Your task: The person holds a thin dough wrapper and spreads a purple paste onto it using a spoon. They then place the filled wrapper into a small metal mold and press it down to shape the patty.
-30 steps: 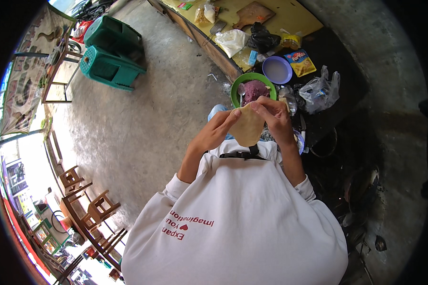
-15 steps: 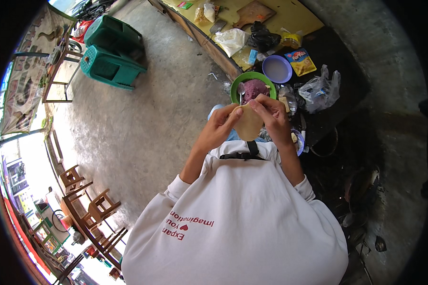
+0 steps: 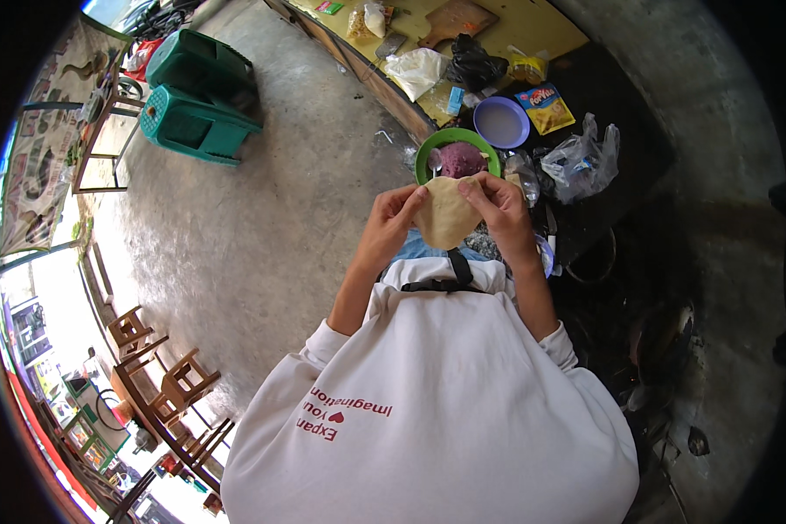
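A thin, pale, roundish sheet of dough [image 3: 447,215] hangs between my hands in front of my waist. My left hand [image 3: 395,217] pinches its upper left edge between thumb and fingers. The upper right edge is gripped by my right hand [image 3: 503,210] in the same way. Just beyond the dough stands a green bowl [image 3: 421,162] holding a purple mash [image 3: 463,159] and a metal spoon [image 3: 436,161]. The dough's top edge overlaps the bowl's near rim in view.
Past the bowl are a purple bowl of whitish liquid [image 3: 500,123], a yellow-blue packet [image 3: 546,108] and a clear plastic bag [image 3: 582,159]. A knife [image 3: 551,225] lies right of my right hand. Further off are a wooden board [image 3: 457,21] and a black bag [image 3: 475,63]. Green stools [image 3: 199,122] stand left.
My hands have moved apart, and the dough is now spread wider and flatter between them. The view has shifted slightly.
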Action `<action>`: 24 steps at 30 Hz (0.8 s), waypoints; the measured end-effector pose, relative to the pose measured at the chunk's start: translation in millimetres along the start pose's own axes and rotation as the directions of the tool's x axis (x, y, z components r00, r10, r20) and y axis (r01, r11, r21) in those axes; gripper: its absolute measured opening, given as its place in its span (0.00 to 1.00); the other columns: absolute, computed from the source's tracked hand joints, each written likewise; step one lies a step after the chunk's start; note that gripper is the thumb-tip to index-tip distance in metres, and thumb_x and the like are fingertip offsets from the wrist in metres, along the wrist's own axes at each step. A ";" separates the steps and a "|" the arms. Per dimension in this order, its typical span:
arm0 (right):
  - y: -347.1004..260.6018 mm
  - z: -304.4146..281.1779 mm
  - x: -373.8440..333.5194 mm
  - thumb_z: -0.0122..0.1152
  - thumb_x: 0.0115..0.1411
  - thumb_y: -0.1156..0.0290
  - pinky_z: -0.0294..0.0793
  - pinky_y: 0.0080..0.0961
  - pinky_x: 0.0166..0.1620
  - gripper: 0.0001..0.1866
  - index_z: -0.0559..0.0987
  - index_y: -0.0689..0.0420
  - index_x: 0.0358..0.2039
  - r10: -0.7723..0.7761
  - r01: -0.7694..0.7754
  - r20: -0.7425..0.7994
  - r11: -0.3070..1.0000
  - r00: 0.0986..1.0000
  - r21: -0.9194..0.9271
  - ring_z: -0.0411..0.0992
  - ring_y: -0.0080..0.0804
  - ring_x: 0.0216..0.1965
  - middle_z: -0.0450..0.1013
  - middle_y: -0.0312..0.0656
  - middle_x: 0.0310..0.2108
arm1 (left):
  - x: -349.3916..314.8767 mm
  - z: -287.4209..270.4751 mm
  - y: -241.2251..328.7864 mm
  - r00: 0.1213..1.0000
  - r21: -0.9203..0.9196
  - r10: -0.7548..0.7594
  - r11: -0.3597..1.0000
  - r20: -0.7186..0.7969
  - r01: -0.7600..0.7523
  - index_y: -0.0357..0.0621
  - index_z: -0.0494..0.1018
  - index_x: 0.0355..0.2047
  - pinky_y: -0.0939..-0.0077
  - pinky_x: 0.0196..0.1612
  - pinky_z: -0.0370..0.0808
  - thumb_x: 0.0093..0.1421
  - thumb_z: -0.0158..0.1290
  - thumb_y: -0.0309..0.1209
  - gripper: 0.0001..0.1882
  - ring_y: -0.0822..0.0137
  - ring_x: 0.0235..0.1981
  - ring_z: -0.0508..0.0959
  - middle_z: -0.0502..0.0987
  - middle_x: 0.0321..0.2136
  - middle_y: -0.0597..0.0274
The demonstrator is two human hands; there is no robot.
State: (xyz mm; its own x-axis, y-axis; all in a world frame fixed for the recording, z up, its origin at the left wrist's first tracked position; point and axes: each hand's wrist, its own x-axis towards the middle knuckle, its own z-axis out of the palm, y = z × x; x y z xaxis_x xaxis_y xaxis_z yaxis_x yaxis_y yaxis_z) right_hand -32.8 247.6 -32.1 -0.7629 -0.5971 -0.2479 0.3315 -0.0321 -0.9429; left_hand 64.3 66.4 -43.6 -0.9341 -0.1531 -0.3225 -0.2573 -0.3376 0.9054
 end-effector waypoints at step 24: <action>-14.3 -2.8 1.4 0.61 0.70 0.60 0.67 0.16 0.25 0.19 0.84 0.64 0.32 0.078 -0.052 0.099 0.969 0.992 -0.243 0.70 0.12 0.22 0.76 0.31 0.22 | 8.2 1.9 -5.0 0.996 -0.385 -0.082 0.918 0.047 0.094 0.39 0.71 0.55 0.75 0.49 0.80 0.65 0.62 0.30 0.21 0.72 0.45 0.82 0.81 0.45 0.61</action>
State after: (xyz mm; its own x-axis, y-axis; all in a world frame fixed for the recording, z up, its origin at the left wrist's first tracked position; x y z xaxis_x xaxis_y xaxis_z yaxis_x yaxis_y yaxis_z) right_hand -40.2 249.5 -19.6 -0.6760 -0.6743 -0.2974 0.2256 0.1949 -0.9545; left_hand 57.5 68.7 -50.2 -0.9204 -0.0812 -0.3825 -0.2285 -0.6821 0.6947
